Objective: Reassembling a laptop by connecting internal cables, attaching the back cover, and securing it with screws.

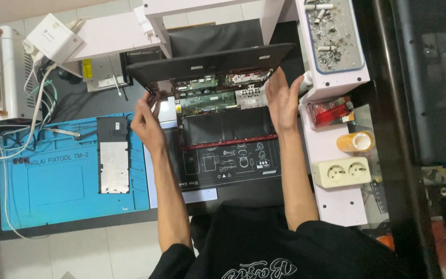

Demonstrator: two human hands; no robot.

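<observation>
An opened laptop (223,111) lies mid-worktop, its dark back cover (207,64) tilted up at the far side, with circuit boards and a flat battery exposed beneath. The left hand (148,121) pinches the cover's left corner with its fingertips; the right hand (284,101), fingers spread open, presses against the right edge. A blue mat (52,175) lies left, a double socket (341,172) right, and an ash-filled tray (334,33) far right.

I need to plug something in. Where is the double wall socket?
The cream double socket lies on the white shelf right of the opened laptop, just below the orange tape roll, beside the right forearm.
</observation>
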